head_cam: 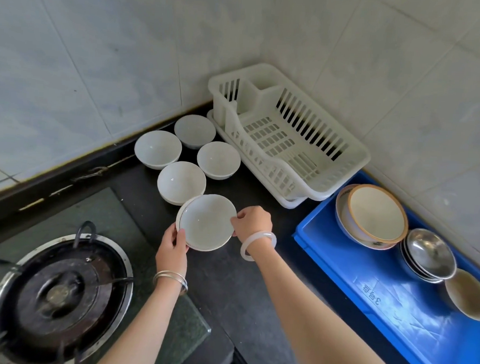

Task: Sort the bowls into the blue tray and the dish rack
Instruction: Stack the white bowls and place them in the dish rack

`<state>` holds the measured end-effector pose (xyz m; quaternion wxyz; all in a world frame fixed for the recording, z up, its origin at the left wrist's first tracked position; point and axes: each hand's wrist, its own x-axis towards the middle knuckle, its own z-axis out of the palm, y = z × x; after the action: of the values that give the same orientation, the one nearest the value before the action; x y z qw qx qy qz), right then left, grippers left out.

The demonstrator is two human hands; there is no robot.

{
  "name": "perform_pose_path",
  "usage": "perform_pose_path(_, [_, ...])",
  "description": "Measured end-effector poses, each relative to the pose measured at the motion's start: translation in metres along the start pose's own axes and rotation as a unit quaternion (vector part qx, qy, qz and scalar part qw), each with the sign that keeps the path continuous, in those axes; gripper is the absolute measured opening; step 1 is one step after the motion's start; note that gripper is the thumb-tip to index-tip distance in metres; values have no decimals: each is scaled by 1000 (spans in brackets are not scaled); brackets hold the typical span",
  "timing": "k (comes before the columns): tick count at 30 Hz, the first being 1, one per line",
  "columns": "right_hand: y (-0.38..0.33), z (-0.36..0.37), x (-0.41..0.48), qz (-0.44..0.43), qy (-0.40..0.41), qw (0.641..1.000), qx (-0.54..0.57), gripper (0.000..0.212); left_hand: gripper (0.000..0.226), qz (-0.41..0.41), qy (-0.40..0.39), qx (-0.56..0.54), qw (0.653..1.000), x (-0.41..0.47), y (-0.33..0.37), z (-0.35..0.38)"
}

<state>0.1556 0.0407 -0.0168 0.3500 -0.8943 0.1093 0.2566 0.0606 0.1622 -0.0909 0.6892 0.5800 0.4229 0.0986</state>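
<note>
Soft, even light is filling the scene, washing the wall tiles (100,63) pale toward eleven o'clock. Glare is streaking the blue tray (393,315) at four o'clock, and straight lines are bowing near the edges.

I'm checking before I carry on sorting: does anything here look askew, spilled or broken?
Nothing spilled or broken shows. In the blue tray, the orange-rimmed bowl and the steel bowls lie tilted, not flat. The white bowls in the left hand and right hand tilt too.

Blue tray (372,296) floor: upside-down marking "3" plus two unclear characters.
</note>
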Motion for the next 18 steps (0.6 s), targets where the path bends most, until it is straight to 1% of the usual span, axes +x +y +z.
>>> perform_pose_path(2, [1, 2, 2, -1, 2, 1000, -12, 18, 35, 5, 0, 28, 1000, 2, -2, 0])
perform_pose_path(4, [2, 3, 5, -3, -10, 1000, -17, 13, 36, 7, 3, 45, 999, 2, -3, 0])
perform_pose_path(7, [5, 0, 10, 3, -31, 1000, -4, 3, 36, 6, 5, 43, 999, 2, -3, 2])
perform_pose_path(8, [6, 0, 12, 8, -36, 999, 6, 3, 36, 5, 8, 40, 999, 1, -2, 2])
perform_pose_path(9, [9, 1, 15, 14, -42, 999, 18, 9, 35, 4, 10, 36, 999, 1, -1, 2])
perform_pose_path(11, [14, 4, 20, 35, -70, 995, 55, 26, 36, -4, 10, 26, 1000, 1, 2, 2])
perform_pose_path(13, [17, 6, 22, 68, -123, 983, 116, 41, 36, -29, 5, 7, 1000, 3, 5, 1])
perform_pose_path(16, [21, 7, 23, 102, -198, 953, 208, 44, 39, -82, -4, -19, 996, 6, 9, 1])
perform_pose_path(18, [24, 9, 24, 94, -210, 944, 235, 41, 38, -85, -1, -25, 996, 6, 9, 3])
